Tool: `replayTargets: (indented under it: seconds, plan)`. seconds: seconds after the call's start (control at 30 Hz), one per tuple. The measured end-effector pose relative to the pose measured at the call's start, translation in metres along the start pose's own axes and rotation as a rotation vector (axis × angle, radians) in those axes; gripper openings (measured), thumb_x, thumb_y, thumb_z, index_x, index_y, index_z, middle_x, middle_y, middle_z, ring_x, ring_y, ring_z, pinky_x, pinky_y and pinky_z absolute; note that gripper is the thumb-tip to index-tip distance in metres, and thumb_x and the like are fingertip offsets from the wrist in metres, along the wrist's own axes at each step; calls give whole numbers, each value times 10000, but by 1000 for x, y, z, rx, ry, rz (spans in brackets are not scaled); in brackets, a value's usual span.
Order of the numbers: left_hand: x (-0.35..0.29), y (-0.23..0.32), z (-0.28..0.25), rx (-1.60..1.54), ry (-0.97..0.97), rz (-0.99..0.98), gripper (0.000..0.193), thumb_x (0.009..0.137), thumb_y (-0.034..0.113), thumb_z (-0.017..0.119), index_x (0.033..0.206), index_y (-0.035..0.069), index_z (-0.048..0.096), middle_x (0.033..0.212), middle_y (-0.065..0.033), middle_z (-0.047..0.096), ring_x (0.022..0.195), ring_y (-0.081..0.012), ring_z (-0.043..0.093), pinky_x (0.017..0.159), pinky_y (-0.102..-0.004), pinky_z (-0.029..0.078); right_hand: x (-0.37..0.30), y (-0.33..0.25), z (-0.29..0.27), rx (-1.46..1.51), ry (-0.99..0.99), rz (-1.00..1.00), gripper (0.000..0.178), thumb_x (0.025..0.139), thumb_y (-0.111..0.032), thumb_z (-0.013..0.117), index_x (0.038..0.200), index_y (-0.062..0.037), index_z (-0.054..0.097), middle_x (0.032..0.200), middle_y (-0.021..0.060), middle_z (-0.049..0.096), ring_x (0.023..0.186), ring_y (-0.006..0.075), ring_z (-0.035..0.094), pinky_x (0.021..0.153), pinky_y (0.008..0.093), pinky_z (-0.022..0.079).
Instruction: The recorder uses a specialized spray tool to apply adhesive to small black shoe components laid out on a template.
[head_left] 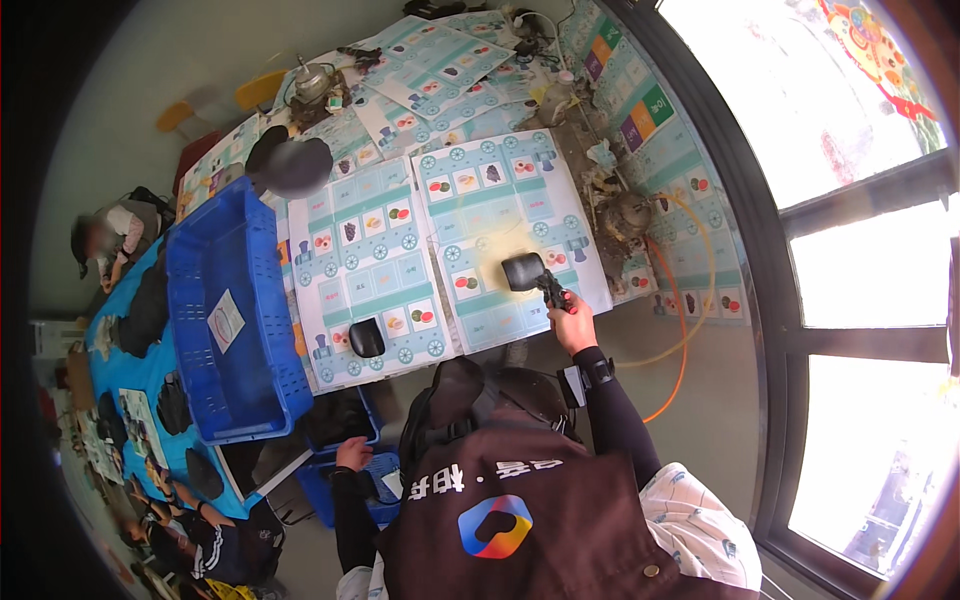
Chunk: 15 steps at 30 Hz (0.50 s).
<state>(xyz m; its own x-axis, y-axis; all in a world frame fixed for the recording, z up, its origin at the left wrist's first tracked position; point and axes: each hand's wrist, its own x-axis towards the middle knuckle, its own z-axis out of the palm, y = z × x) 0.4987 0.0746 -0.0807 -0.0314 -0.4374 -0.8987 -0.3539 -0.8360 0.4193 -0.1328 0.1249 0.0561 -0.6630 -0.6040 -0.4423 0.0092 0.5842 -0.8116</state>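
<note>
My right hand is closed around a black spray gun. The gun's front end is right at a small black padded piece on the paper-covered table. A yellowish stain spreads over the paper around that piece. Another black piece, shiny and rounded, lies further left near the table's front edge. My left hand hangs low beside the table, its fingers loosely stretched over the edge of a lower blue crate. Nothing shows in its grasp. Black items lie in the shadow just above it.
A large blue crate stands left of the table with a white card inside. Dark rounded pieces rest beyond it. Orange hose and yellow hose loop at the right, below a window. Other people sit at a blue-covered table.
</note>
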Motion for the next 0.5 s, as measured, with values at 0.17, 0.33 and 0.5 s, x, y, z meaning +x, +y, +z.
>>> replayTargets:
  seconds: [0.17, 0.33, 0.5]
  plan:
    - [-2, -3, 2, 55, 8, -4, 307, 1009, 257, 599, 1229, 45, 630, 888, -166, 702, 601, -205, 649, 481, -306, 477, 1, 8, 1, -136, -75, -80, 253, 747, -112, 642, 966, 9, 680, 849, 231, 690, 843, 420, 668, 776, 432, 516]
    - [5, -15, -3, 64, -8, 28, 313, 1000, 246, 594, 1236, 44, 627, 907, -167, 707, 618, -215, 664, 492, -310, 491, -2, 24, -5, -127, -3, -100, 258, 744, -119, 635, 963, 12, 676, 862, 249, 688, 868, 431, 668, 788, 443, 515]
    - [4, -20, -5, 140, -18, 9, 322, 984, 244, 604, 1240, 51, 628, 919, -164, 713, 653, -225, 683, 506, -318, 501, -19, 13, -1, -68, -41, -134, 245, 742, -105, 602, 954, 9, 649, 843, 259, 667, 855, 450, 656, 785, 463, 508]
